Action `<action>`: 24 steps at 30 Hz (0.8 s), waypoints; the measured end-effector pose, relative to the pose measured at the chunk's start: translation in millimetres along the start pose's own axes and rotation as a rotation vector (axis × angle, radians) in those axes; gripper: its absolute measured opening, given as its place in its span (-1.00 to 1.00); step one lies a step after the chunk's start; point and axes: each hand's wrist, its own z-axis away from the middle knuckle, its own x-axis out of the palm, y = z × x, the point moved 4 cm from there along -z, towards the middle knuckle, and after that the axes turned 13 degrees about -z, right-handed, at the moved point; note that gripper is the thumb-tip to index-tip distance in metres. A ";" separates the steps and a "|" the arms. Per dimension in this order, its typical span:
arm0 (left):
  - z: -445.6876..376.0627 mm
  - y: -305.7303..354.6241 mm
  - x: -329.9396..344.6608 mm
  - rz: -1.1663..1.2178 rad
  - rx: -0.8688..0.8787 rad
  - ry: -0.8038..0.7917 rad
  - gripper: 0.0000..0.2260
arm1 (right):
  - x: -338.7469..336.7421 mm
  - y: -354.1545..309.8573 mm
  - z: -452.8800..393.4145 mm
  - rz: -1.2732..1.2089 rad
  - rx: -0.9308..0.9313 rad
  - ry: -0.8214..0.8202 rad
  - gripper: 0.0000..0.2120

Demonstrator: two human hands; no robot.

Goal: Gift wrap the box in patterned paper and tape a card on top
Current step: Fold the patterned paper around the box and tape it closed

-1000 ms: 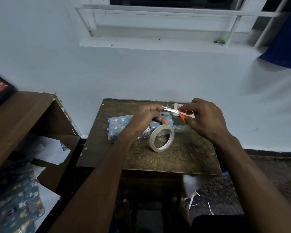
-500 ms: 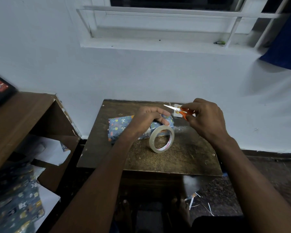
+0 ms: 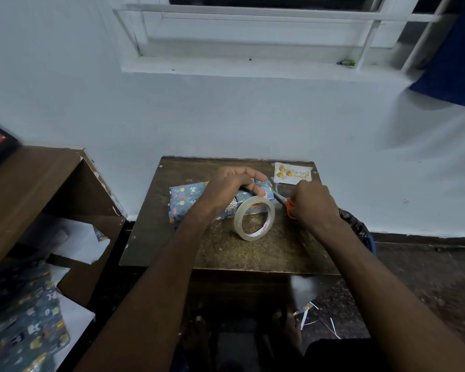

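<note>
Two hands: we see both of them over a small brown table (image 3: 266, 253) by a white wall.
Left hand: our left hand (image 3: 232, 187) lies on the wrapped box (image 3: 188, 200). Its fingers curl over the far top edge and hold the box down.
Right hand: our right hand (image 3: 313, 204) is closed around the orange scissors (image 3: 287, 205). We see the orange handles poke out under the fingers.
Scissors: the blades point left at the right end of the box. We cannot tell if the blades are open or closed.
Box: it sits on the table, a bit left of the middle. It lies flat, with blue paper and little animals and flowers all over it.
Tape: a clear tape roll (image 3: 254, 218) stands up on its edge, just in front of the box and leaning on it. It has red letters inside the ring.
Card: a small white card (image 3: 293, 173) with orange balls on it lies flat at the back right corner of the table. It is near our right hand, not on the box.
Left side: a brown shelf (image 3: 32, 183) holds white paper (image 3: 75, 240). More blue patterned paper (image 3: 24, 318) lies lower down.
Floor: little paper scraps (image 3: 314, 315) lie by our feet under the table.
Up top: a white window ledge (image 3: 239, 65) is on the wall, and a dark blue cloth (image 3: 451, 60) hangs at the right.
</note>
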 end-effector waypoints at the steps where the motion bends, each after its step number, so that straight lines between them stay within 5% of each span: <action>1: 0.2 0.1 -0.2 -0.003 -0.002 0.000 -0.74 | 0.9 0.0 -0.4 -0.002 0.000 0.003 -0.86; 9: 1.4 1.5 -0.7 0.000 -0.003 -0.003 -0.74 | 2.9 7.7 -9.3 -0.192 0.047 -0.001 -0.96; 13: -0.4 0.6 -1.0 -0.003 0.001 -0.002 -0.74 | 4.9 9.4 -18.8 -0.325 -0.014 0.131 -0.77; 24: -2.1 -0.9 -1.7 0.000 0.009 -0.015 -0.75 | 19.2 10.8 -36.6 -0.257 -0.065 0.186 -0.71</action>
